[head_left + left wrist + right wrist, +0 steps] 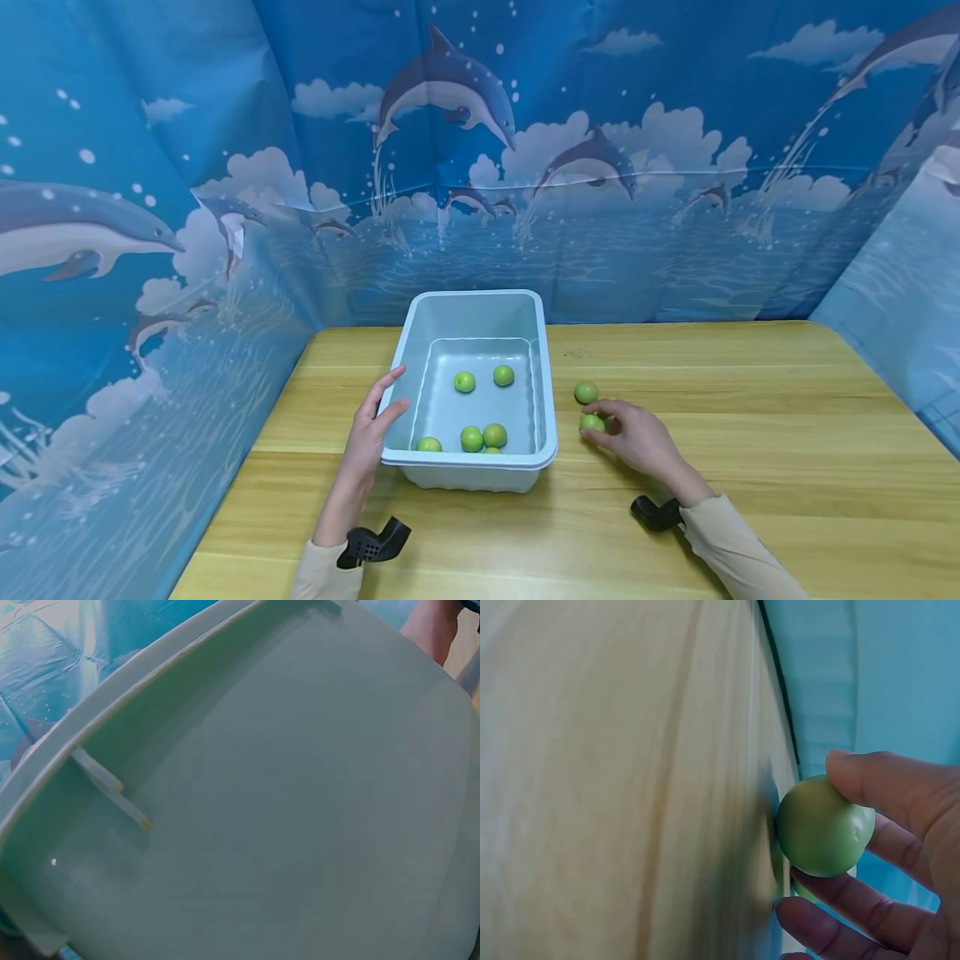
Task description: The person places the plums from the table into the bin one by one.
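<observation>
My right hand (637, 435) pinches a small round green fruit (825, 826) between thumb and fingers, low over the table to the right of a light blue-grey plastic bin (549, 408). Just beyond it on the table sits a second green fruit (587, 392). On the bin's left side, my left hand (365, 436) holds the rim, its thumb and index finger reaching over the edge; the other fingers are hidden. Inside the bin lie several green fruits (495, 434), mostly near the front wall. The bin's outer wall (285, 795) fills the left wrist view.
The wooden table (750, 417) extends to the right of the bin. Behind it and at both sides hangs a blue curtain (465, 183) printed with dolphins. Black wrist cameras (375, 542) are strapped at both sleeves.
</observation>
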The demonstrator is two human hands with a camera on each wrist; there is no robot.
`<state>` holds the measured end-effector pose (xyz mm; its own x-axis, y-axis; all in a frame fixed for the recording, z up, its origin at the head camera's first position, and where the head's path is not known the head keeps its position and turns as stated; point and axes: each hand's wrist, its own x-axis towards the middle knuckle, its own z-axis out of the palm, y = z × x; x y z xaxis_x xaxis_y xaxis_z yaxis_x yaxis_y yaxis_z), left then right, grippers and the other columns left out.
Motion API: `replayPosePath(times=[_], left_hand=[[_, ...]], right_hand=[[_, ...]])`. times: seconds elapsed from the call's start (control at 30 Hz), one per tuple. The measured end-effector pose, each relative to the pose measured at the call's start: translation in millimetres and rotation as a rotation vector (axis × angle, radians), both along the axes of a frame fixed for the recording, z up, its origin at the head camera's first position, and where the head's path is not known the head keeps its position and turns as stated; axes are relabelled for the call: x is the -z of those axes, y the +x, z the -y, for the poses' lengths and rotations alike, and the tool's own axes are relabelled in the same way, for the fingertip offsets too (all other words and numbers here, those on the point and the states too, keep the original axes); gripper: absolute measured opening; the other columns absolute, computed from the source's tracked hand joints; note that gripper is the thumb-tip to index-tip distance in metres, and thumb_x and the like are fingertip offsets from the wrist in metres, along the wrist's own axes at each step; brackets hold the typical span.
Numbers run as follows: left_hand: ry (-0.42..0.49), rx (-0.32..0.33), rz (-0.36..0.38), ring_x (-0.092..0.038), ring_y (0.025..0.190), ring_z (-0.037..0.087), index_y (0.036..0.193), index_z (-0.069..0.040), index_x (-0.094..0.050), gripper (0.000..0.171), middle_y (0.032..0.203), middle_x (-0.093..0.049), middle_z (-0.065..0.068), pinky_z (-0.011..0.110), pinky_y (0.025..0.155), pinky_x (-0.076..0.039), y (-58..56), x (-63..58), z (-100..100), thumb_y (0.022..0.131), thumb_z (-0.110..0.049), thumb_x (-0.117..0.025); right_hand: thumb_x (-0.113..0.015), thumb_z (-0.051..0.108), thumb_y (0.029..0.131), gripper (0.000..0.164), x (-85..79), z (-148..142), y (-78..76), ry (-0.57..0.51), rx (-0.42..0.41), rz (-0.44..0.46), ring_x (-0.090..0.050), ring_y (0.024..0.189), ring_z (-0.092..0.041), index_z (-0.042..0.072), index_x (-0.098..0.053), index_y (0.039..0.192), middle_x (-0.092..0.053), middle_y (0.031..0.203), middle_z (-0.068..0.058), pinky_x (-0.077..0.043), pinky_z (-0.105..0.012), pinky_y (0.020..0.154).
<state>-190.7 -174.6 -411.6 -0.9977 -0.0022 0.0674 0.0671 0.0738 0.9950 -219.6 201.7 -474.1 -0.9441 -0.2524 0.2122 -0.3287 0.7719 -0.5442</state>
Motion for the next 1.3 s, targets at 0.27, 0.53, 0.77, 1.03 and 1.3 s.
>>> replayPosePath(times=[0.27, 0.53, 0.77, 1.03, 1.3], left_hand=[[0.000, 0.000, 0.002, -0.014, 0.140, 0.024, 0.141, -0.022, -0.044, 0.047, 0.154, -0.019, 0.004, 0.052, 0.110, -0.011, 0.0, -0.2, -0.1, 0.096, -0.026, -0.055], [-0.002, -0.002, 0.006, -0.014, 0.140, 0.024, 0.141, -0.023, -0.044, 0.047, 0.154, -0.020, 0.004, 0.052, 0.110, -0.011, -0.9, -0.5, -0.5, 0.096, -0.026, -0.056], [0.003, 0.010, -0.005, -0.014, 0.140, 0.025, 0.142, -0.020, -0.043, 0.047, 0.154, -0.019, 0.005, 0.052, 0.110, -0.011, 0.6, -2.2, -0.2, 0.097, -0.025, -0.055], [-0.003, 0.003, 0.005, -0.014, 0.140, 0.022, 0.141, -0.024, -0.044, 0.046, 0.154, -0.019, 0.002, 0.050, 0.110, -0.010, 0.8, -2.0, -0.5, 0.096, -0.027, -0.055], [0.005, 0.001, 0.002, -0.015, 0.140, 0.025, 0.141, -0.021, -0.044, 0.047, 0.154, -0.020, 0.005, 0.052, 0.109, -0.012, -0.1, -0.6, -0.4, 0.096, -0.024, -0.055]], right_hand=[[-0.075, 0.027, 0.082, 0.034, 2.1, -1.2, 0.6, -0.006, -0.008, 0.014, -0.052, 0.069, -0.011, 0.011, -0.069, 0.111, -0.061, 0.085, 0.003, -0.042, -0.030, 0.058], [-0.074, 0.029, 0.083, 0.035, 1.3, -1.8, 1.0, -0.009, -0.014, -0.002, -0.051, 0.069, -0.011, 0.010, -0.068, 0.112, -0.059, 0.083, 0.005, -0.042, -0.030, 0.058], [-0.074, 0.029, 0.083, 0.035, -3.9, -0.8, 2.7, -0.019, -0.019, -0.030, -0.050, 0.067, -0.011, 0.010, -0.068, 0.111, -0.056, 0.080, 0.006, -0.041, -0.030, 0.055], [-0.074, 0.031, 0.083, 0.035, -7.5, 1.2, 3.8, -0.026, -0.009, -0.038, -0.050, 0.068, -0.011, 0.011, -0.068, 0.112, -0.060, 0.087, 0.003, -0.041, -0.029, 0.055], [-0.072, 0.035, 0.084, 0.036, -11.3, 2.7, 5.6, -0.039, -0.011, -0.096, -0.051, 0.067, -0.009, 0.011, -0.069, 0.110, -0.063, 0.095, -0.002, -0.041, -0.028, 0.053]])
